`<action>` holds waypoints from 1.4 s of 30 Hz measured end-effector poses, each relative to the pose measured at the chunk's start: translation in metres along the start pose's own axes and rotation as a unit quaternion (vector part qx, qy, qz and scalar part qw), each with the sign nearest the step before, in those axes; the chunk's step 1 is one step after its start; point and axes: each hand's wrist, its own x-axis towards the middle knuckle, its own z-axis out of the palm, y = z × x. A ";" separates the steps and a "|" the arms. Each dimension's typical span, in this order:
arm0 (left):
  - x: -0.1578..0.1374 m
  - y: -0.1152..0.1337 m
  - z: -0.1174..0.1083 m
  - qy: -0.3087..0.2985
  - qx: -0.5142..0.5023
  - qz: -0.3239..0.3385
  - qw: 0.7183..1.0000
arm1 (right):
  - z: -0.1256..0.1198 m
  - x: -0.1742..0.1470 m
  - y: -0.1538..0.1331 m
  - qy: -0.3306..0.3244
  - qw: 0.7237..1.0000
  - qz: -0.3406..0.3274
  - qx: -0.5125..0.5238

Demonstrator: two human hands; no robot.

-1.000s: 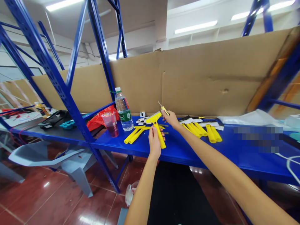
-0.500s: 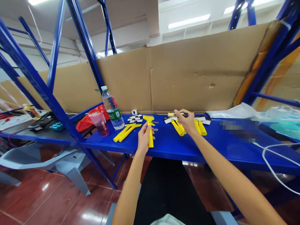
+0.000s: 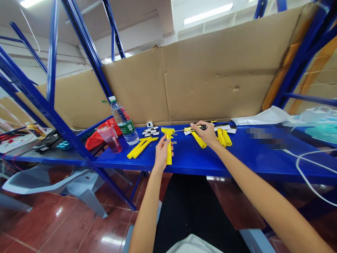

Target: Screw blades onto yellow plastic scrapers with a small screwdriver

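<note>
My left hand (image 3: 161,151) is wrapped round the handle of a yellow scraper (image 3: 169,157), whose wide head points away from me. In my right hand (image 3: 208,135) is a screwdriver (image 3: 188,129) with a yellow and black handle. Its thin shaft points left, and the tip is at or very near the scraper's head; contact is too small to tell. More yellow scraper handles (image 3: 143,148) lie to the left of my left hand. Others (image 3: 223,137) lie beside and partly behind my right hand. Small white and black pieces (image 3: 151,132) rest behind the left handles.
On the blue table (image 3: 195,161), a water bottle (image 3: 125,123) and a cup of red drink (image 3: 112,138) stand at the left by a red bag (image 3: 91,141). A cardboard wall (image 3: 200,84) closes the back. A white cable (image 3: 298,172) and plastic bags (image 3: 319,124) lie right.
My right hand has brought the screwdriver left from the pieces at the back, and its shaft now reaches the scraper's head. My left hand keeps holding the scraper. The view has shifted slightly.
</note>
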 end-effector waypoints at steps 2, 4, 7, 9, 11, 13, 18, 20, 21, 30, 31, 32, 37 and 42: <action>0.000 0.000 0.001 0.000 0.003 -0.002 1.000 | -0.001 -0.001 0.000 -0.004 1.000 -0.007 0.001; -0.001 0.001 0.002 -0.003 0.006 -0.001 1.000 | -0.002 -0.001 0.000 -0.015 1.000 -0.017 -0.004; -0.001 0.001 0.003 0.001 0.017 0.007 1.000 | -0.005 0.001 -0.004 -0.061 0.998 -0.022 -0.012; -0.001 0.002 0.004 0.012 0.022 0.008 1.000 | -0.009 0.008 -0.012 -0.132 0.991 -0.007 -0.013; -0.001 0.003 0.002 0.017 0.015 -0.001 1.000 | -0.014 0.021 -0.025 -0.205 0.978 -0.006 -0.029; 0.000 0.004 -0.001 0.008 0.008 -0.009 1.000 | -0.018 0.039 -0.041 -0.254 0.965 -0.030 -0.059; 0.004 0.009 -0.017 -0.021 0.021 -0.028 0.999 | -0.013 0.078 -0.082 -0.372 0.915 -0.097 -0.119; 0.007 0.010 -0.023 -0.032 0.005 -0.046 0.998 | -0.005 0.084 -0.091 -0.395 0.904 -0.102 -0.129; 0.009 0.010 -0.025 -0.036 -0.006 -0.053 0.998 | 0.001 0.085 -0.095 -0.405 0.900 -0.092 -0.132; 0.010 0.014 -0.037 -0.066 -0.066 -0.077 0.993 | 0.033 0.103 -0.112 -0.435 0.878 -0.090 -0.176; 0.010 0.015 -0.038 -0.065 -0.072 -0.076 0.992 | 0.034 0.107 -0.114 -0.449 0.870 -0.107 -0.173; 0.009 0.015 -0.038 -0.065 -0.078 -0.076 0.992 | 0.036 0.110 -0.116 -0.463 0.861 -0.119 -0.176; 0.010 0.016 -0.039 -0.067 -0.103 -0.075 0.990 | 0.049 0.121 -0.122 -0.435 0.851 -0.121 -0.269; 0.011 0.017 -0.040 -0.062 -0.117 -0.079 0.988 | 0.057 0.129 -0.126 -0.461 0.829 -0.173 -0.264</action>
